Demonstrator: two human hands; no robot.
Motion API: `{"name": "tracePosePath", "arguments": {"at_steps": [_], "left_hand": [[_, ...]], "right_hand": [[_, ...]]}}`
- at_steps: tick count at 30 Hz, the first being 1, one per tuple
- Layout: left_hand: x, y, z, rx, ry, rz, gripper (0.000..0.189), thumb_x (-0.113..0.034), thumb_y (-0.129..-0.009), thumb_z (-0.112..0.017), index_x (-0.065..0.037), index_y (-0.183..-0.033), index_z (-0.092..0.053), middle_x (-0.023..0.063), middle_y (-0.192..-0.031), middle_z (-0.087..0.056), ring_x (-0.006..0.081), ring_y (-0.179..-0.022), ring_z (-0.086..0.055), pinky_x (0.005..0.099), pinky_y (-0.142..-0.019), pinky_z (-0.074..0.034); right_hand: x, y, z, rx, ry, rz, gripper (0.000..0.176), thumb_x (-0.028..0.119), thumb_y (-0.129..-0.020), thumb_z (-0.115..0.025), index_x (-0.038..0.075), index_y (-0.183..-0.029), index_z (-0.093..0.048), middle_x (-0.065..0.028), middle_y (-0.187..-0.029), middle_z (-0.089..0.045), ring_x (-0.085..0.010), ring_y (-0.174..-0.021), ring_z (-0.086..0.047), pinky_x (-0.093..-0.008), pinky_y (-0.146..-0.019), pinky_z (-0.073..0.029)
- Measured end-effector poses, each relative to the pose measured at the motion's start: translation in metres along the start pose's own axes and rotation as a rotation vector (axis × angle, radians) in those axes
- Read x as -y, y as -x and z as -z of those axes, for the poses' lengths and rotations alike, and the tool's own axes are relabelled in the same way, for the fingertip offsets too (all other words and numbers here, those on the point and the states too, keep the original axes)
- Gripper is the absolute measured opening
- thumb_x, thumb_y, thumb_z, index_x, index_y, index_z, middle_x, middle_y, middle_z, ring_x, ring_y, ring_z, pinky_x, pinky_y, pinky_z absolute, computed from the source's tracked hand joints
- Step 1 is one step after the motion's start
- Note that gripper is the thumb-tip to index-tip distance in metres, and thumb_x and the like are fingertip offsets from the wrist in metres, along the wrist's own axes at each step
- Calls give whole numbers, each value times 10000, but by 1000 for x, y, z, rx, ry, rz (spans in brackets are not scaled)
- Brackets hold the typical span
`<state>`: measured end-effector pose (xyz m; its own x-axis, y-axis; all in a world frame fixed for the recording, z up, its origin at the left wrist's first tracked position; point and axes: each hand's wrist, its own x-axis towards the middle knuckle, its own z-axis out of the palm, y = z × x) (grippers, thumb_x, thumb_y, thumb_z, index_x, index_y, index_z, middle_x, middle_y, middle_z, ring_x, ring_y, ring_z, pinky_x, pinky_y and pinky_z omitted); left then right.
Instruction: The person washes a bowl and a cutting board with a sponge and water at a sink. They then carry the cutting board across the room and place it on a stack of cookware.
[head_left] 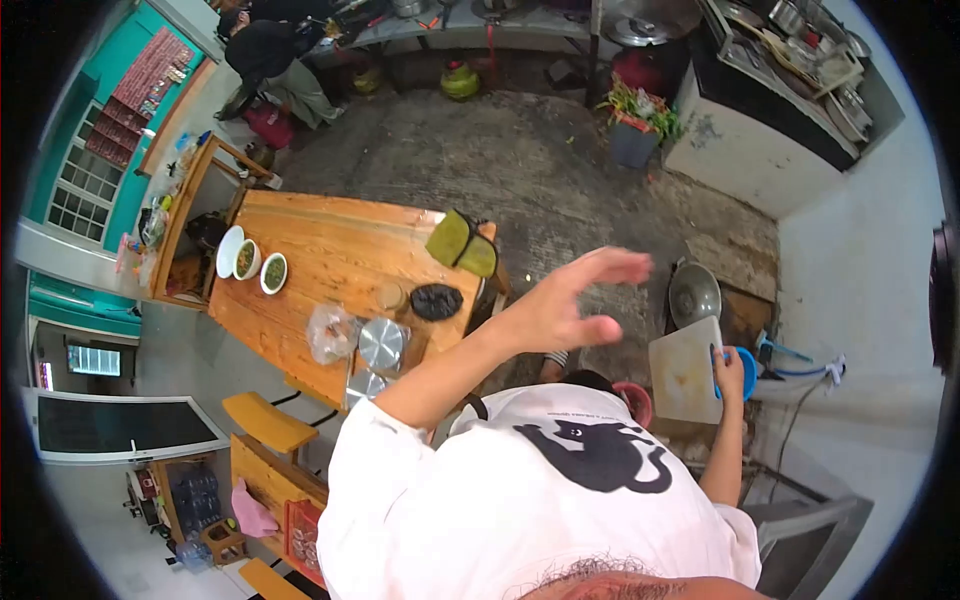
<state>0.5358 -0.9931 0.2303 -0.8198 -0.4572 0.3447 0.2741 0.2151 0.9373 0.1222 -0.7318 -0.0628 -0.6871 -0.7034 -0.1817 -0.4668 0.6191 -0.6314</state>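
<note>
My left hand [572,305] is raised over the floor beyond the table's right end. Its thumb and fingers are spread, and nothing is in them. At the right, my right hand [732,374] has its fingers closed at the edge of a worn, stained white cutting board [684,372]. A narrow dark strip shows by those fingers; I cannot make out what it is. Just behind this hand is a blue plastic container [747,368], partly covered. A round metal basin [695,295] lies beyond the board, and a red tub [636,402] is partly hidden beside it.
The wooden table [330,235] carries bowls [273,273], metal lids [382,343], a plastic bag [331,333], a black bag [436,301] and a green cloth item [461,243]. Another person [272,65] bends at the far counter. A blue tap hose [800,372] runs along the right wall.
</note>
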Motion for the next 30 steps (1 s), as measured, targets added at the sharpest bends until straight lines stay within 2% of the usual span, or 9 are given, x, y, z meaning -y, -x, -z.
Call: {"name": "tracePosePath", "arguments": {"at_steps": [6,15,19,21,22,24,26,27,30], "left_hand": [[-68,-152,17,155,165,-688,1431,-709,-434,-844,30,-1480,-207,173,-1370,-417,291,-1301,-422,421,-1084,-360],[-12,-298,49,75,416,-1038,1638,-791,-330,-802,82,-1492,-46,202,-1343,-335,323,-1249,-395,433,-1028,-380],[3,-351,110,429,594,-708,1618,-954,-428,-596,190,-1448,-80,353,-1477,-214,395,-1362,-310,523,-1086,-295],[0,-372,147,577,1151,-252,1278,-320,-464,-949,88,-1447,-241,241,-1327,-505,269,-1027,-664,336,-811,-621],[14,-402,159,589,1166,-250,1278,-320,-464,-949,88,-1447,-241,241,-1327,-505,269,-1027,-664,336,-811,-621],[48,-475,168,249,573,-1065,1661,-860,-305,-715,92,-1501,-64,200,-1465,-280,324,-1265,-413,463,-1028,-384],[76,-502,205,122,629,-641,1580,-880,-363,-680,84,-1498,-153,189,-1525,-270,322,-1265,-465,450,-1040,-383],[119,-531,222,34,389,-725,1416,-877,-464,-653,77,-1452,-305,176,-1473,-402,303,-1249,-511,432,-1046,-386],[237,-566,246,-37,204,-218,568,-450,-950,-600,13,-1276,-552,125,-1250,-613,231,-1204,-550,365,-1023,-412]], "right_hand": [[64,-67,-4,-141,-154,24,274,329,-975,-573,65,-1043,-589,-51,-763,-610,-140,-614,-538,-295,-555,-427],[132,-154,24,-291,-161,-170,563,530,-949,-526,-1,-1103,-633,-155,-979,-671,-271,-883,-608,-371,-796,-468],[166,-215,36,-337,-97,-198,679,617,-938,-502,-25,-1099,-653,-196,-1042,-682,-324,-966,-623,-403,-870,-470],[140,-249,40,-301,1,-261,585,532,-944,-547,-13,-1132,-646,-204,-1097,-675,-331,-1005,-628,-405,-877,-480],[127,-261,39,-292,47,-305,541,490,-947,-569,-6,-1149,-643,-208,-1125,-672,-334,-1024,-631,-405,-880,-485],[132,-279,48,-357,24,-269,449,409,-952,-588,5,-1141,-637,-154,-1057,-686,-287,-962,-634,-377,-848,-489],[115,-308,59,-520,-40,-195,331,323,-944,-614,21,-1074,-651,-132,-994,-702,-286,-899,-650,-376,-812,-492],[127,-315,73,-524,39,-210,343,317,-925,-643,14,-1085,-647,-154,-974,-697,-268,-890,-652,-361,-803,-498],[170,-337,97,-569,49,-295,289,284,-913,-644,52,-1085,-641,-189,-945,-675,-319,-878,-652,-389,-788,-493]]}}
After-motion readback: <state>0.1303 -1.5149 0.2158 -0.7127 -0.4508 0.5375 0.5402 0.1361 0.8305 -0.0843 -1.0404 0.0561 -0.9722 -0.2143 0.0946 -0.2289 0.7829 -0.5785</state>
